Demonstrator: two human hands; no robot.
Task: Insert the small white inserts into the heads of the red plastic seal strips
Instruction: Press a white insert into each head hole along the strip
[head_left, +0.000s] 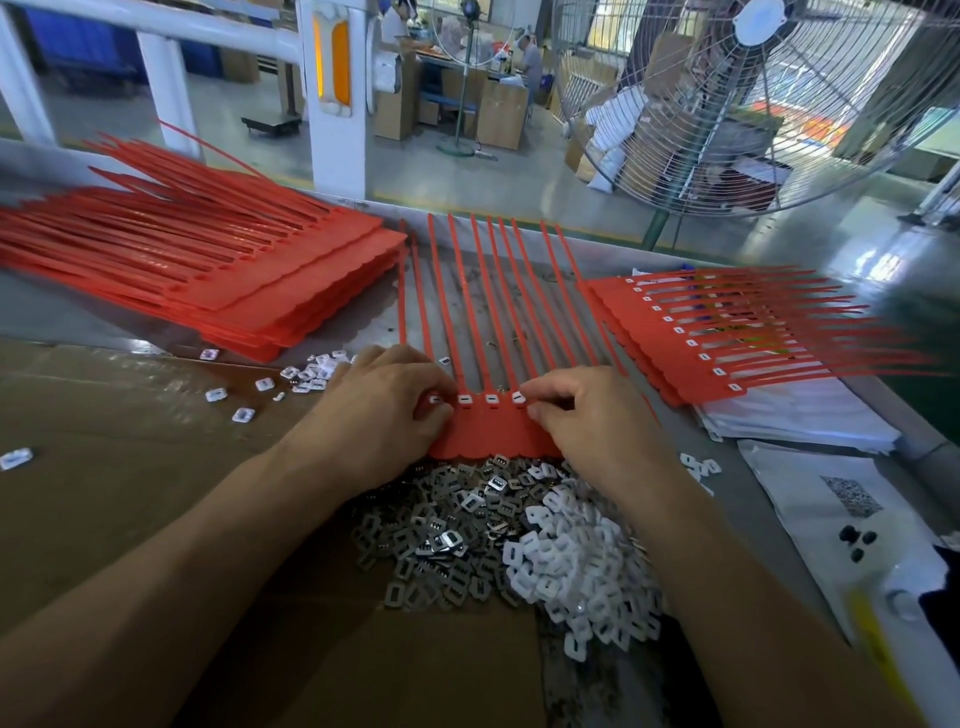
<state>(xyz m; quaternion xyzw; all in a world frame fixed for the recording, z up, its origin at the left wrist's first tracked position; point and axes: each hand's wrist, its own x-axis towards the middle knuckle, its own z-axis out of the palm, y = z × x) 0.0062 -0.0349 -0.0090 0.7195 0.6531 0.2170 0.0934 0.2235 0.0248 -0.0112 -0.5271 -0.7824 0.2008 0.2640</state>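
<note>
A sheet of joined red seal strips (488, 431) lies in front of me, tails pointing away. Several of its heads carry white inserts (491, 399). My left hand (384, 410) rests on the sheet's left end, and its thumb and forefinger pinch a white insert (435, 399) at a head. My right hand (587, 415) covers the right end, its fingertips pinching another white insert (519, 398) at a head. Just below the sheet lie a heap of loose white inserts (582, 566) and a heap of small metal clips (441, 525).
A tall stack of red strip sheets (218, 260) sits at the left; a sheet with white inserts fitted (701, 332) lies at the right on white papers (800, 415). Scattered inserts (306, 374) lie on brown cardboard (104, 467). A large fan (753, 104) stands beyond the table.
</note>
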